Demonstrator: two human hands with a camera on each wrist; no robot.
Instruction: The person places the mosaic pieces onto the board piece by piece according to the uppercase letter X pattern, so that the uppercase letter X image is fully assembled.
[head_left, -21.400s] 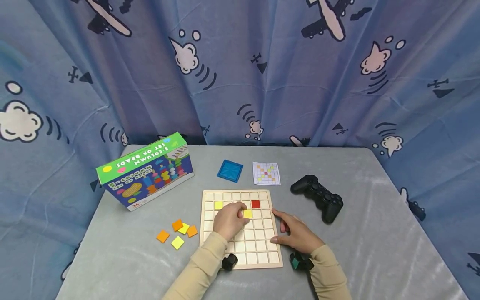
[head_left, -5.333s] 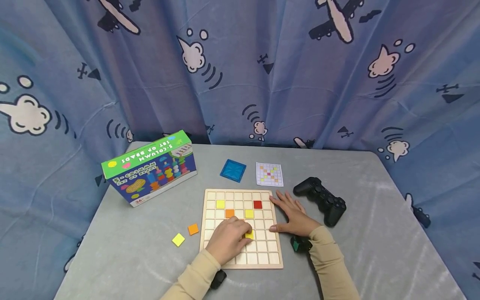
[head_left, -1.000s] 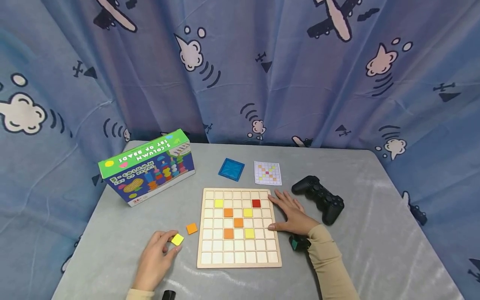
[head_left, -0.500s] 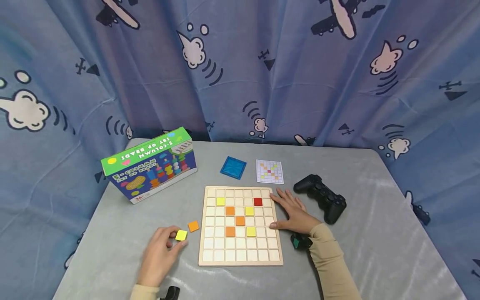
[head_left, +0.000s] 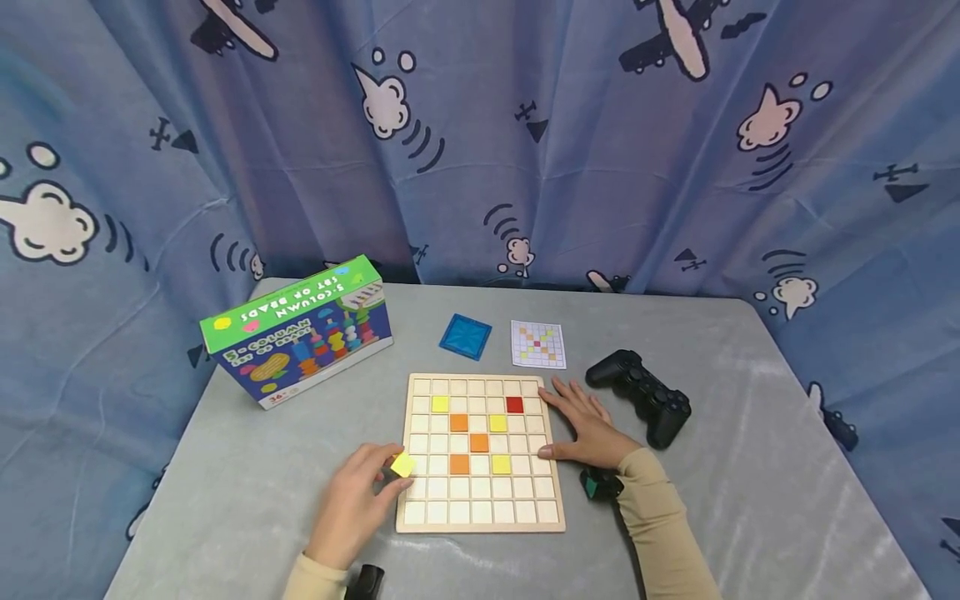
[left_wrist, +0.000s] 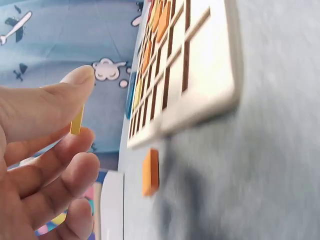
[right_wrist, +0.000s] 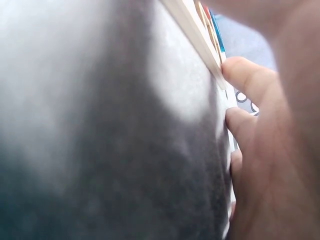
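Observation:
Pinched between the thumb and fingertips of my left hand (head_left: 352, 508) is a small yellow square tile (head_left: 403, 464), held up at the left edge of the wooden grid board (head_left: 480, 527). Set in the board's cells are several orange, yellow and red tiles, such as the orange tile (head_left: 478, 443) near the middle and the red tile (head_left: 514, 405) at upper right. My right hand (head_left: 588, 433) rests against the board's right edge with fingers spread. In the left wrist view a loose orange tile (left_wrist: 150, 172) lies beside the board; the head view hides it.
Behind the board lie a blue square tray (head_left: 465, 337) and a printed grid card (head_left: 537, 344). A black game controller (head_left: 641, 396) sits to the right. At back left stands a bead-set box (head_left: 300, 342). A patterned curtain (head_left: 480, 167) hangs behind the table.
Over the last second my left hand has lifted the yellow tile and carried it right to the board's edge. Since the oldest frame, orange tiles and a yellow one have joined the board.

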